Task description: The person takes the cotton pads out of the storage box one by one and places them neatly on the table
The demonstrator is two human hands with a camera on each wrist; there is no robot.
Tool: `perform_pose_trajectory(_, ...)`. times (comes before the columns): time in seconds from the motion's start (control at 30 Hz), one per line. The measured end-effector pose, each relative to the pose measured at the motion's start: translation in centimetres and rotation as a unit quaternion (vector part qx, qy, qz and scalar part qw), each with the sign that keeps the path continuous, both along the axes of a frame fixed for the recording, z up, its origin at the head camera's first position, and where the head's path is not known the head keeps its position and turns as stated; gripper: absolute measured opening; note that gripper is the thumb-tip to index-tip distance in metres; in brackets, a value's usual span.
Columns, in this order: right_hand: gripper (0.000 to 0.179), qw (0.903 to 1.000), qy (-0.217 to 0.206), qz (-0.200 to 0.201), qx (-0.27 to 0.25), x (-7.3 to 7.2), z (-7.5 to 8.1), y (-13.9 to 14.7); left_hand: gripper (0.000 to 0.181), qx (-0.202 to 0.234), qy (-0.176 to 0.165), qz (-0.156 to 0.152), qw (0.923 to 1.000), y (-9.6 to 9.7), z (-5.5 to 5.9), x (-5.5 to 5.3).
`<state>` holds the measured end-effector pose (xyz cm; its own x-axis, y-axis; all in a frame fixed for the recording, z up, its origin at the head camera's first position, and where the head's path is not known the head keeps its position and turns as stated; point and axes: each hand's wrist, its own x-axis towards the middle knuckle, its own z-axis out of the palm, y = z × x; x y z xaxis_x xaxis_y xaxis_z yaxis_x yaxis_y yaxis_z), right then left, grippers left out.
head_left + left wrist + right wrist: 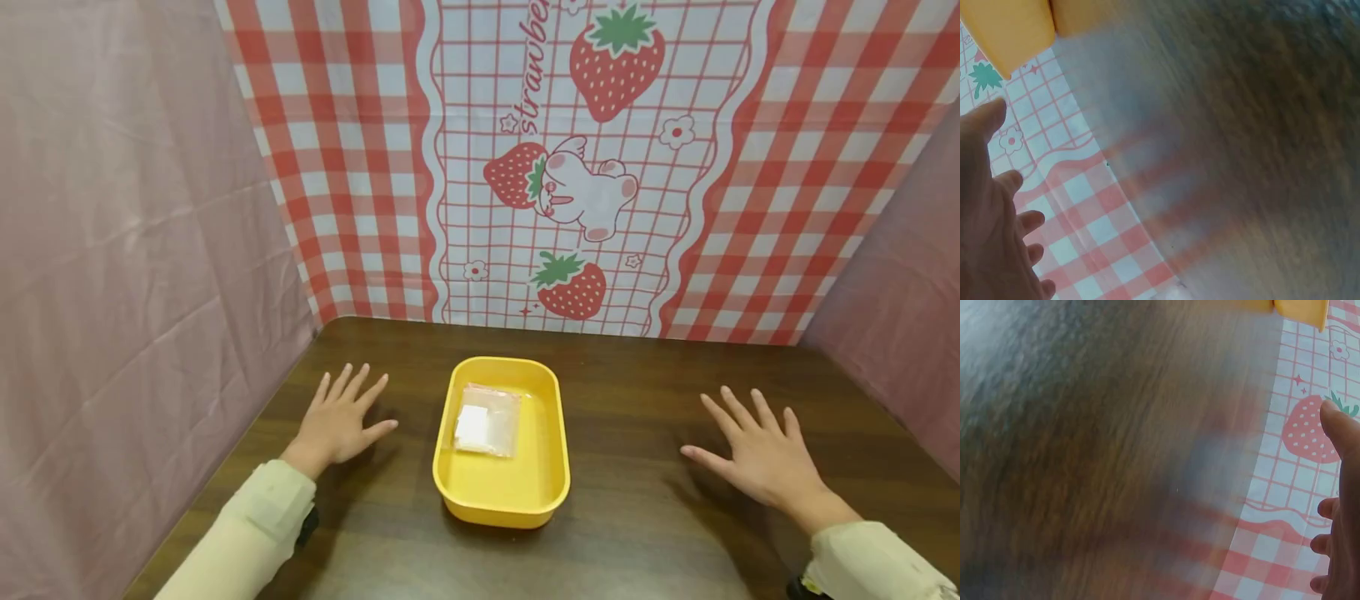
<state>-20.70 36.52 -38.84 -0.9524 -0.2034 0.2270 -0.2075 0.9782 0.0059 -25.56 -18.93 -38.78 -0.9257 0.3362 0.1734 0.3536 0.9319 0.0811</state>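
A yellow rectangular tray (540,479) with rounded corners stands on the table between the two hands. Inside it, toward its left side, lies a clear plastic zip bag (504,423) with a white piece (472,427) in it; what that piece is I cannot tell. My left hand (337,425) is to the left of the tray, palm down, fingers spread and holding nothing. To the right of the tray my right hand (765,458) is held the same way, fingers straight and apart. Neither hand touches the tray. Both wrist views show part of the yellow tray at the top.
The dark brown wooden table (622,517) carries the tray. Behind its far edge hangs a red-and-white checked cloth (360,167) printed with strawberries. Plain pinkish cloth (150,250) hangs at the left, and more at the right.
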Motion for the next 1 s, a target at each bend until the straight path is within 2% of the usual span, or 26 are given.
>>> perform_pose_trajectory(0.2,0.09,0.9988,-0.013,-0.014,-0.044,-0.4,0.3,-0.7,0.071,0.044,0.027,0.01,0.9986,0.3,-0.2,-0.5)
perform_pose_trajectory(0.33,0.092,0.9962,-0.022,-0.022,-0.081,-0.7,0.4,-1.3,0.072,0.092,0.024,0.006,0.9954,0.8,-0.4,-0.8)
perform_pose_trajectory(0.43,0.092,0.9926,-0.033,-0.029,-0.114,-0.9,0.4,-1.8,0.072,0.14,0.012,-0.007,0.99,1.3,-0.5,-0.8)
perform_pose_trajectory(0.53,0.091,0.9874,-0.04,-0.034,-0.15,-1.1,0.4,-2.3,0.07,0.203,-0.011,-0.023,0.9788,1.9,-0.6,-0.8)
perform_pose_trajectory(0.67,0.089,0.9815,-0.033,-0.032,-0.186,-1.1,0.5,-2.8,0.07,0.277,-0.047,-0.039,0.9589,2.7,-0.6,-0.8)
perform_pose_trajectory(0.9,0.086,0.9746,-0.016,-0.026,-0.222,-1.4,0.3,-3.7,0.071,0.351,-0.088,-0.047,0.9311,3.9,-0.5,-1.2)
perform_pose_trajectory(1.0,0.086,0.9711,-0.019,-0.025,-0.236,-1.6,0.3,-4.2,0.074,0.384,-0.106,-0.056,0.9157,4.3,-0.6,-1.3)
